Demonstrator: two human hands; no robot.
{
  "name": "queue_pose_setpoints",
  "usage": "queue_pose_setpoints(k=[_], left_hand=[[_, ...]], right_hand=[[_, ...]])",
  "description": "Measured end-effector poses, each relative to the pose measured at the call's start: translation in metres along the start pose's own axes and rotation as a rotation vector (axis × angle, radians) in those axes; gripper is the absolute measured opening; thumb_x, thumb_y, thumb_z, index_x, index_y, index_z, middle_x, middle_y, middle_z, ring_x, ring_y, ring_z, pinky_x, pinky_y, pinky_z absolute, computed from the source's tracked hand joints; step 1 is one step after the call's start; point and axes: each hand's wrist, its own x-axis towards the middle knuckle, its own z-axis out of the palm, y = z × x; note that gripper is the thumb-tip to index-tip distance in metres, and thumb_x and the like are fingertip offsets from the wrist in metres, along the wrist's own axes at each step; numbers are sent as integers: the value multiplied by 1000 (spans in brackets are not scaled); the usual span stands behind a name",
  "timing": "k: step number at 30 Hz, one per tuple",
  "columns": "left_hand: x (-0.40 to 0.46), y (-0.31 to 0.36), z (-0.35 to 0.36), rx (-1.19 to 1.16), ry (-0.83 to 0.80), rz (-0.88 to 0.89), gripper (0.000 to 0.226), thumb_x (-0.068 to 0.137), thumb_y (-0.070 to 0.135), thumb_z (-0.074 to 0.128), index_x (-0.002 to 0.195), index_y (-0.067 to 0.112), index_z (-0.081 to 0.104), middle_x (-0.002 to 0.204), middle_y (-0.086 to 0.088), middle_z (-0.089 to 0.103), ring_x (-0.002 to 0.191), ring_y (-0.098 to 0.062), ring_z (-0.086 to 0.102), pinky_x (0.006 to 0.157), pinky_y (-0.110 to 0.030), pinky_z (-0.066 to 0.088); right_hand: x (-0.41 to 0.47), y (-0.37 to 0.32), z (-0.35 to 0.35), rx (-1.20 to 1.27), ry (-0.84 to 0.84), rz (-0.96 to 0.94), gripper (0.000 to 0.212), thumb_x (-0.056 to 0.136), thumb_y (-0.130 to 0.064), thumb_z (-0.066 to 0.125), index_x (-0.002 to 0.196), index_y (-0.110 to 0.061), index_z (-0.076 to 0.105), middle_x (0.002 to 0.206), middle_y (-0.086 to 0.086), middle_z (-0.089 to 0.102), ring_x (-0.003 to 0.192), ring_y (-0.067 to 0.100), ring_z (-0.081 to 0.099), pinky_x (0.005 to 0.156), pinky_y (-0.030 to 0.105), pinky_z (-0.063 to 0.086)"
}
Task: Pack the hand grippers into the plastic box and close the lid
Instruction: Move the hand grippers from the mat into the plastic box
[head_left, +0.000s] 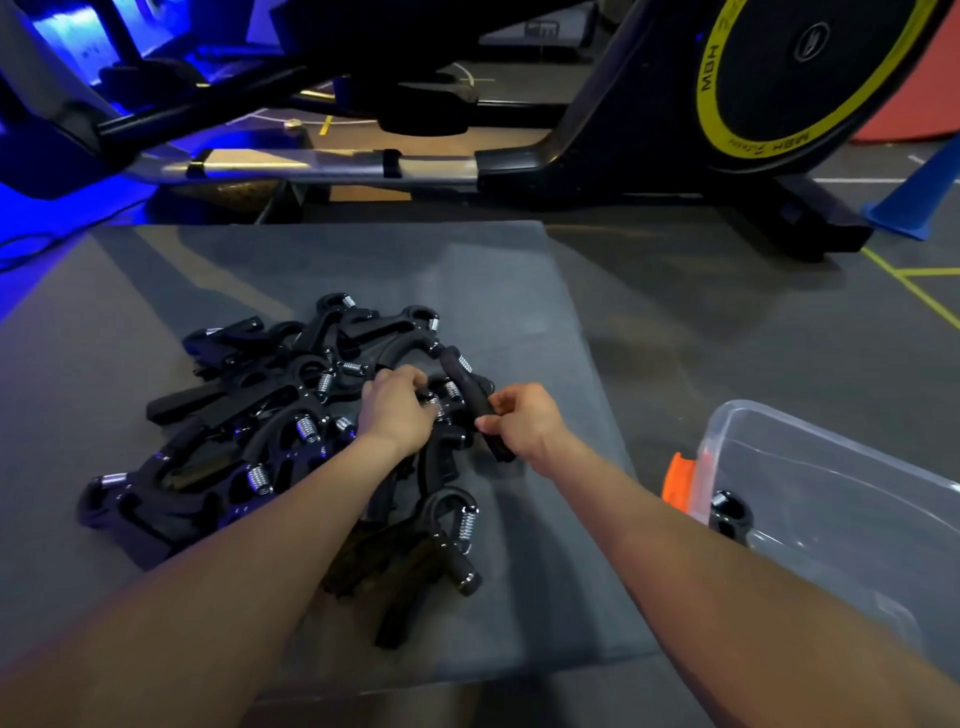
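Observation:
A pile of several black hand grippers (249, 415) with silver springs lies on a grey mat (519, 291). My left hand (397, 410) rests on the pile's right side, fingers closed around a gripper there. My right hand (524, 423) pinches the black handle of another hand gripper (470, 395) at the pile's right edge. The clear plastic box (831, 499) stands open at the lower right, with one black hand gripper (730, 514) inside near its left wall. Its lid is not in view.
An orange latch (678, 480) shows on the box's left end. An exercise machine (597, 156) with a yellow-rimmed flywheel stands behind the mat. A blue cone (914, 197) sits at the far right. Yellow floor lines run right of the mat.

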Motion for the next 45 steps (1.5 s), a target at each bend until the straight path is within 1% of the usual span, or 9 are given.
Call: queue_pose_setpoints(k=[6,11,16,19,24,28,32,37,45], left_hand=[[-9,41,23,-111,-108,43,40,86,17,60,124,8,52,130,-15,49,118,-28,53,105,-33,40],[-28,91,55,-268,-231,92,47,96,24,47,138,6,39,143,-10,45,132,-24,44,112,-33,32],[-56,152,86,-618,-402,217,31,98,7,39,126,3,52,106,-6,57,99,-17,53,85,-24,41],[-70,184,110,-739,-457,213,30,94,2,46,123,-2,51,87,-3,58,75,-8,52,67,-12,43],[-94,231,156,-837,-495,138,30,91,-4,50,121,-7,51,75,-2,55,64,-6,54,66,-14,44],[-111,254,191,-818,-502,126,32,91,0,52,122,-5,52,81,-2,57,72,-10,53,68,-19,43],[-124,263,215,-788,-507,119,31,90,2,54,121,-1,53,99,-9,58,91,-18,55,74,-18,45],[-123,254,240,-730,-540,120,33,89,1,55,122,-2,52,103,-11,57,96,-20,54,92,-31,44],[-113,224,252,-379,-496,350,26,90,4,54,116,0,58,95,-4,58,94,-16,52,85,-19,47]], right_hand=[[-27,2,-57,470,-31,-11,15,88,5,56,100,-2,60,68,3,50,61,14,49,58,24,45],[-58,21,-116,634,-120,-60,25,94,4,45,83,-12,61,73,4,59,59,11,59,61,28,50],[-87,59,-178,763,-89,-50,26,95,2,41,91,-11,63,66,-1,69,54,7,65,54,23,56],[-104,81,-214,790,-10,-39,25,95,4,41,104,-6,61,73,3,67,59,11,65,60,28,57],[-121,108,-256,583,279,4,42,86,13,53,127,4,52,84,7,59,70,21,58,71,42,55],[-131,131,-274,311,384,58,60,78,11,66,132,-7,50,81,1,54,75,24,55,63,31,54],[-123,163,-272,257,501,127,57,75,10,68,126,-12,57,66,-6,52,53,18,55,61,35,54],[-111,198,-262,336,590,235,46,71,6,69,113,-12,61,77,2,64,69,35,69,73,49,58],[-99,243,-243,374,597,344,33,69,2,72,69,-23,51,76,6,63,75,37,70,72,51,58]])
